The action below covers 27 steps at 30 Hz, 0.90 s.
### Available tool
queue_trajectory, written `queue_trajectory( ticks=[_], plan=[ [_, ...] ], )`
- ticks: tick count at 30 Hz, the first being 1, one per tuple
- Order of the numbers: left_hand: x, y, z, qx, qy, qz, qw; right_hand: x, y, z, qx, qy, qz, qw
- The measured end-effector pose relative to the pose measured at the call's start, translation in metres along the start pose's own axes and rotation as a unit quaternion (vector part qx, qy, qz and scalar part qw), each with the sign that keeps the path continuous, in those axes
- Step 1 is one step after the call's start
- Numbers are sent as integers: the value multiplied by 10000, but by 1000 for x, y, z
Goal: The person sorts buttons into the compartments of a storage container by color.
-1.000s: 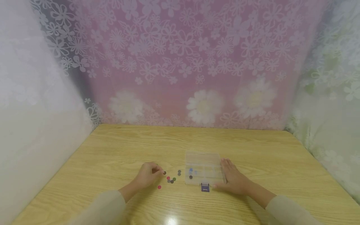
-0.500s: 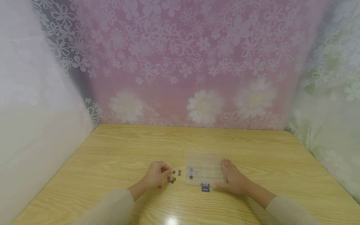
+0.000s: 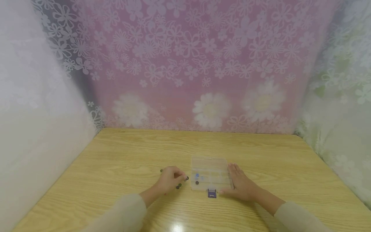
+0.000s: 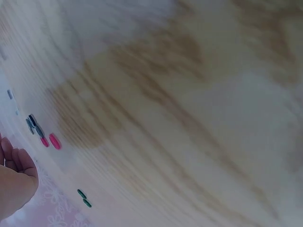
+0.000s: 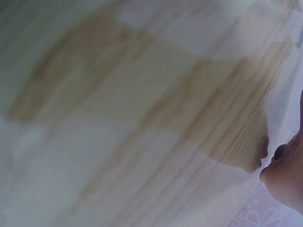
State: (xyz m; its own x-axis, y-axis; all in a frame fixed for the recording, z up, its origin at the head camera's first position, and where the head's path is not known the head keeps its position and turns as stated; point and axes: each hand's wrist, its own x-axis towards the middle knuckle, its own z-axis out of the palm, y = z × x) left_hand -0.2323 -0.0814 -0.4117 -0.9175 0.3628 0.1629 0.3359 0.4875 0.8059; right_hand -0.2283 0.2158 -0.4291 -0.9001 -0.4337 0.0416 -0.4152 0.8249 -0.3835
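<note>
In the head view my left hand (image 3: pixel 171 178) pinches a small dark button (image 3: pixel 187 178) between thumb and fingertips, just left of a clear plastic compartment box (image 3: pixel 208 162). My right hand (image 3: pixel 242 185) lies with fingers straight along the box's right side, its thumb by the front edge. Inside the box are small blue pieces (image 3: pixel 197 176) and one dark button (image 3: pixel 197 182). A green button (image 3: pixel 180 185) and a dark one lie below my left hand, which covers others. The left wrist view shows red buttons (image 4: pixel 55 141) and a green pair (image 4: pixel 84 197) on the table.
A purple latch (image 3: pixel 212 193) sticks out from the box's front. Another dark button (image 3: pixel 161 170) lies behind my left hand on the wooden table (image 3: pixel 130 151). A pink floral curtain (image 3: pixel 174 64) hangs at the back, with pale cloth on both sides.
My left hand has moved right with the pinched button, up to near the box, and now covers the red buttons. A button behind it has come into sight. My right hand stays still.
</note>
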Motion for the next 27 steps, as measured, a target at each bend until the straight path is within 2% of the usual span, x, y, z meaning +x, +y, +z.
queue_trajectory(
  ticks=[10,17,27],
  plan=[
    [6,6,13,-104,-67,204,9997,0,0,0,51,-15,-19,10000],
    [11,7,25,-99,-80,192,9997,0,2,0,74,-25,-12,10000],
    [16,13,33,14,-13,284,9996,1,3,2,68,8,28,10000]
  ],
)
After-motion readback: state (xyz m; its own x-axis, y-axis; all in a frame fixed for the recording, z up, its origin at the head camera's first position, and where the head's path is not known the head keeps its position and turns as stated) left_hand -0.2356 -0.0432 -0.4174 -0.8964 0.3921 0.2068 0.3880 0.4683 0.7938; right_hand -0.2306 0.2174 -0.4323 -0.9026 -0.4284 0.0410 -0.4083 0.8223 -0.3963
